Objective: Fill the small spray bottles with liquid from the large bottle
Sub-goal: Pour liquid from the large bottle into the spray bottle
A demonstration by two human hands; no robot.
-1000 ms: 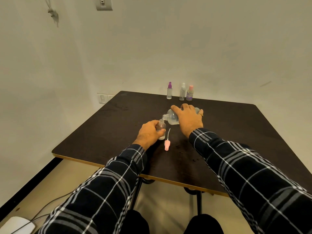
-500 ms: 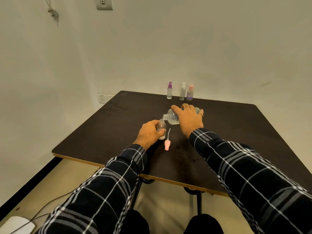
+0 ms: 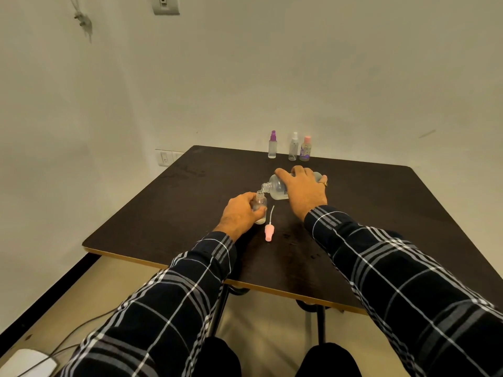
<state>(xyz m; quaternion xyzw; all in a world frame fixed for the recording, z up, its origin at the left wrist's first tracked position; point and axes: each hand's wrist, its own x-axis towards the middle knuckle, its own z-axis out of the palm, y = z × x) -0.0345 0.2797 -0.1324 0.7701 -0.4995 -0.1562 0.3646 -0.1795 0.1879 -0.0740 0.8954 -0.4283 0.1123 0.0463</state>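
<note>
Our right hand (image 3: pixel 304 193) grips the tilted large bottle (image 3: pixel 276 189), its mouth over the small bottle (image 3: pixel 260 206). Our left hand (image 3: pixel 241 216) holds that one upright. The pink spray cap (image 3: pixel 268 234) lies at its 5 o'clock.

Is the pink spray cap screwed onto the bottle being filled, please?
No, the pink spray cap lies on the table beside it.

One head-worn camera looks forward and down from above the near table (image 3: pixel 190 191) edge.

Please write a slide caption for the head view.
Right hand tilts large bottle over small spray bottle held by left hand.
</note>
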